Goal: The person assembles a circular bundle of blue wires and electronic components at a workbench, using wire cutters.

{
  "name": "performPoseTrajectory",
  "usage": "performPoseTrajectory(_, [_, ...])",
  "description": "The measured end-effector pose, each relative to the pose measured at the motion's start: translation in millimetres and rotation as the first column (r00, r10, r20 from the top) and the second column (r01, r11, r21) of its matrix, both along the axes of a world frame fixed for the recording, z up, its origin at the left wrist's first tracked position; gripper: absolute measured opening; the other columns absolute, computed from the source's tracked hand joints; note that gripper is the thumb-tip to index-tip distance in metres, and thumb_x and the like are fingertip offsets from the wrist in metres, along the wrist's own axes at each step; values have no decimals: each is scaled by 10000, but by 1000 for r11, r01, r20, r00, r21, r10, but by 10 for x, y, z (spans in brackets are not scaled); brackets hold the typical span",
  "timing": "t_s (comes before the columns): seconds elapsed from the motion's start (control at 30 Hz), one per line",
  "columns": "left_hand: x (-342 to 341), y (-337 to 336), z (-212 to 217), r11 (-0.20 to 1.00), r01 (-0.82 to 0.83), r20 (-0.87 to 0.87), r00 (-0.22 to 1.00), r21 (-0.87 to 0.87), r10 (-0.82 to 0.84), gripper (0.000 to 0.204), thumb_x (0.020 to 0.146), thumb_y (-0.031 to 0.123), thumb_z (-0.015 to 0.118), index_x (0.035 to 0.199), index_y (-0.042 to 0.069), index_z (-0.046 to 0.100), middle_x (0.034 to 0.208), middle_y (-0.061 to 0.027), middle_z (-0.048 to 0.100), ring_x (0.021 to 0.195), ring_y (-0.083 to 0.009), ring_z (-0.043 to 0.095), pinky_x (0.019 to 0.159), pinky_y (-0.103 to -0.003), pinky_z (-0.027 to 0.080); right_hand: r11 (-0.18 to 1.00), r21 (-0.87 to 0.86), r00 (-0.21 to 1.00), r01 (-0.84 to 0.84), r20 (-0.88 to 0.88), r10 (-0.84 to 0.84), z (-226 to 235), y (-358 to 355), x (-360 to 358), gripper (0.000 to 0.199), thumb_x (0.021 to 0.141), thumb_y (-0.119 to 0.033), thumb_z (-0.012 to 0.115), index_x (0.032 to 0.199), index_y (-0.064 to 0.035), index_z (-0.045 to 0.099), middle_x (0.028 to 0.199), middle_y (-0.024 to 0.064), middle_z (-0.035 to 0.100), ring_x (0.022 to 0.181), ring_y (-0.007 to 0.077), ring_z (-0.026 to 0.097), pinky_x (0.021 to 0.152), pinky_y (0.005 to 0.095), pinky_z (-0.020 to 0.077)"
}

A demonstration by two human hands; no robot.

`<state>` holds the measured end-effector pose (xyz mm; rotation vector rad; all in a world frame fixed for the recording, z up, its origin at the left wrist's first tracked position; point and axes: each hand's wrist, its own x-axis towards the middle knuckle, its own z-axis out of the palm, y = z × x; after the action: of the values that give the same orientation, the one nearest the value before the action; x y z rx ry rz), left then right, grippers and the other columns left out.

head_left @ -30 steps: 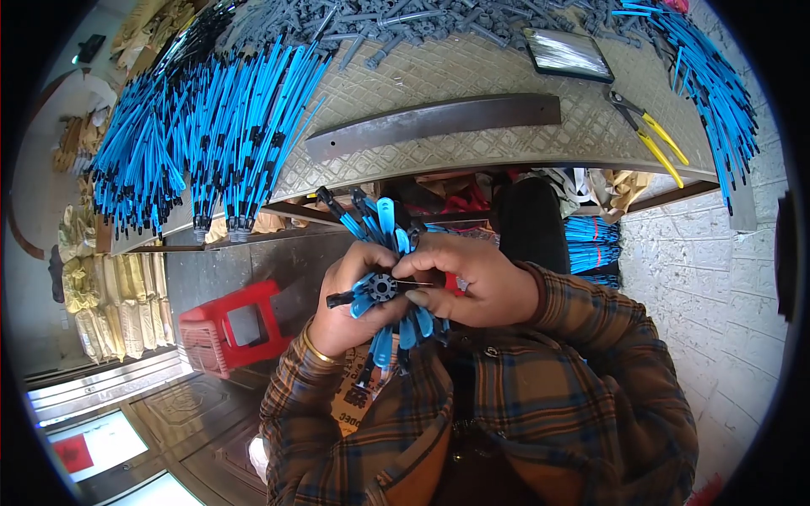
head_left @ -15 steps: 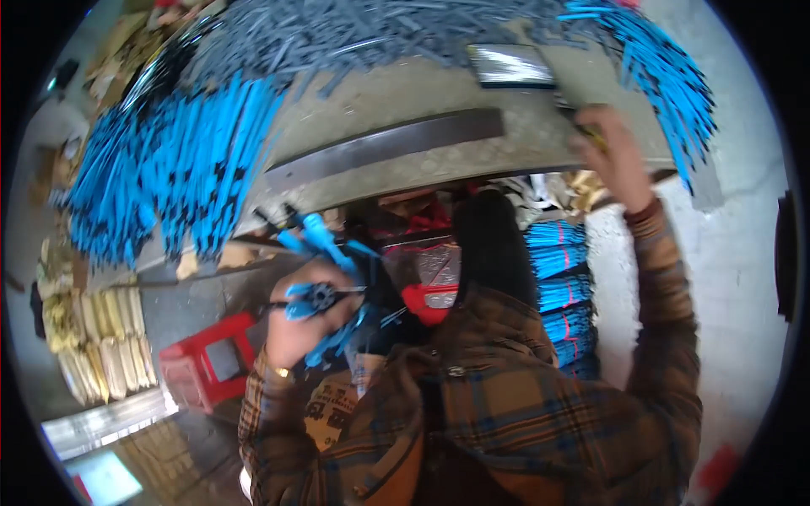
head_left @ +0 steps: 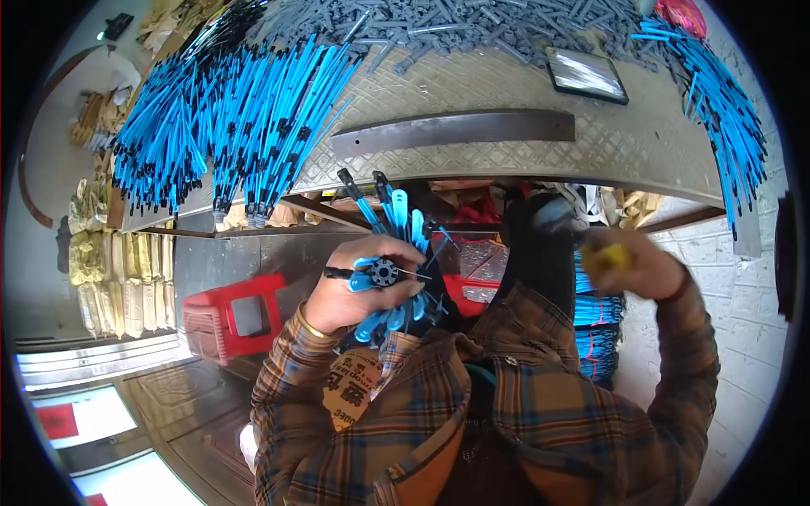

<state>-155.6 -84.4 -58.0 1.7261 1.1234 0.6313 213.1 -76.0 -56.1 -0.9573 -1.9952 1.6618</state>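
Observation:
My left hand (head_left: 350,287) is closed around a blue-and-black assembly. Its round black hub (head_left: 386,271) has a ring of holes and faces up. Blue strips (head_left: 399,211) with rounded or black-tipped ends fan out past the fingers, and a thin metal pin sticks out beside the hub. To the right, my right hand (head_left: 637,266) is wrapped around a yellow-handled tool (head_left: 607,261), held apart from the assembly. Motion blurs the tool, so its working end cannot be made out.
On the patterned workbench (head_left: 472,84) lie a dark metal bar (head_left: 456,133), a phone-like slab (head_left: 586,76), grey plastic parts (head_left: 472,25) and blue strips (head_left: 253,118). More blue strips (head_left: 721,118) overhang the right edge. A red stool (head_left: 211,325) stands left; blue bundles (head_left: 595,312) are stacked below right.
My right hand has come down from over the bench, toward me, with the yellow-handled tool. My left hand keeps hold of the assembly. The whole view has shifted slightly.

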Motion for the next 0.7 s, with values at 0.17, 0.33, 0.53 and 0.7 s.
performPoseTrajectory(0.17, [19,6,-18,988,115,8,993,102,-117,346,648,66,755,970,51,629,794,-81,631,716,-204,617,658,-300,478,908,-254,942,-334,-73,326,-234,99,-737,243,850,-185,630,1000,4,593,867,40,627,815,123,580,717,279,468])
performPoseTrajectory(0.33, [-33,-20,-19,946,213,-75,977,244,-200,387,642,86,755,1002,48,619,834,-95,632,744,-257,618,677,-330,477,860,-331,921,-389,-135,365,-174,157,-901,254,873,-187,603,1044,0,592,897,52,638,834,108,576,726,273,465])
performPoseTrajectory(0.53, [-30,3,27,915,283,-161,956,286,-245,400,631,110,757,1002,55,619,864,-102,630,778,-285,613,697,-351,477,821,-364,885,-441,-24,465,74,276,-980,274,881,-214,592,1054,-2,588,858,39,630,782,90,558,698,263,461])
performPoseTrajectory(0.7, [-5,4,53,914,296,-177,951,276,-255,397,629,115,755,998,59,621,847,-94,627,776,-278,612,696,-354,477,796,-390,865,-463,-2,502,184,320,-963,283,881,-230,588,1056,-7,586,827,31,621,751,86,543,675,253,458])
